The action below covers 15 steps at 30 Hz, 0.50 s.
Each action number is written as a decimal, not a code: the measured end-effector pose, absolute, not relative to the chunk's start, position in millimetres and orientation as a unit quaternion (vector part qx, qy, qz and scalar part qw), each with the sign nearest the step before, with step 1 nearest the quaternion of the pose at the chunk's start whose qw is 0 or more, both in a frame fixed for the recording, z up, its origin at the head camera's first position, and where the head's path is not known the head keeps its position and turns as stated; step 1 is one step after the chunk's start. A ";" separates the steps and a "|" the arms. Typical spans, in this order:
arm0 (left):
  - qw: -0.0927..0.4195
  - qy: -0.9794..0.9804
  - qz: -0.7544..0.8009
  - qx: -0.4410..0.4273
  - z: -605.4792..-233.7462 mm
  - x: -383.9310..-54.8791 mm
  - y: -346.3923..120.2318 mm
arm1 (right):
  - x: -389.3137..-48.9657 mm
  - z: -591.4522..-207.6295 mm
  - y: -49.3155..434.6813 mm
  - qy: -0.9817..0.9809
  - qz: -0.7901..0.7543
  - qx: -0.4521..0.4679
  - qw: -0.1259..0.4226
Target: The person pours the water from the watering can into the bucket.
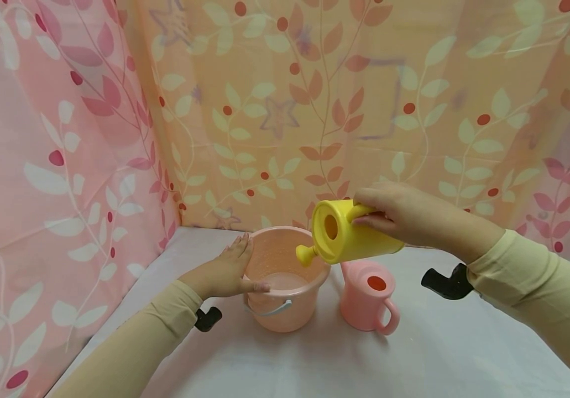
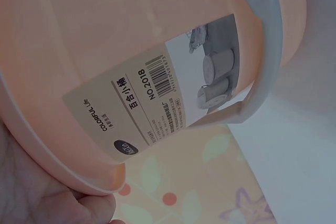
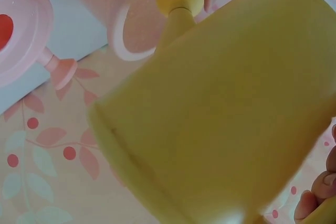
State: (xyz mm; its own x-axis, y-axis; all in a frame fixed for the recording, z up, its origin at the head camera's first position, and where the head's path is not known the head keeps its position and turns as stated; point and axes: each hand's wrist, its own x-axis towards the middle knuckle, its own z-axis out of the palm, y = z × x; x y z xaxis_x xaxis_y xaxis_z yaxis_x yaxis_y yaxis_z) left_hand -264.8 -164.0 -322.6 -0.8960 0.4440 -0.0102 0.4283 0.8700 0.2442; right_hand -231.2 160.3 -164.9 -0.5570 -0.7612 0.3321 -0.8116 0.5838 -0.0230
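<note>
My right hand point(image 1: 394, 213) grips the handle of a yellow watering can point(image 1: 359, 237), which is held in the air, tilted, with its round spout head over the right side of a peach bucket point(image 1: 285, 318). In the right wrist view the yellow can point(image 3: 220, 98) fills most of the picture, and fingertips point(image 3: 321, 184) curl at its handle. My left hand point(image 1: 225, 271) rests on the bucket's left rim, fingers spread and fairly straight, thumb along the front edge. Up close, the left wrist view shows the bucket's label point(image 2: 157, 87) and pale blue handle point(image 2: 268, 40). No water stream can be made out.
Just right of the bucket, below the yellow can, a pink watering can point(image 1: 364, 304) stands upright on the white tabletop point(image 1: 285, 365). Leaf-patterned curtains point(image 1: 275, 110) rise behind and at the left. A black camera mount point(image 1: 446, 282) sticks out under the right wrist.
</note>
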 end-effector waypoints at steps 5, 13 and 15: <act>0.033 0.967 0.114 0.226 -323.3 -265.1 -164.2 | -232.3 -166.2 160.0 -0.876 0.082 0.451 0.149; 0.032 0.967 0.112 0.228 -323.8 -265.2 -164.3 | -232.6 -166.6 159.9 -0.872 0.083 0.457 0.153; 0.032 0.967 0.112 0.228 -323.7 -265.2 -164.3 | -232.7 -166.9 160.0 -0.871 0.083 0.459 0.155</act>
State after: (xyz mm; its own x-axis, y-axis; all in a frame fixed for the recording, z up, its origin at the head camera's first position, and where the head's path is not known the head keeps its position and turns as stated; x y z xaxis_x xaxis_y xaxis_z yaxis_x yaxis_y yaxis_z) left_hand -265.2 -164.3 -323.7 -0.8939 0.4481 -0.0114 0.4337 0.8709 0.2311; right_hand -232.7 160.0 -166.9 -0.5297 -0.7740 0.3470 -0.8257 0.5641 -0.0020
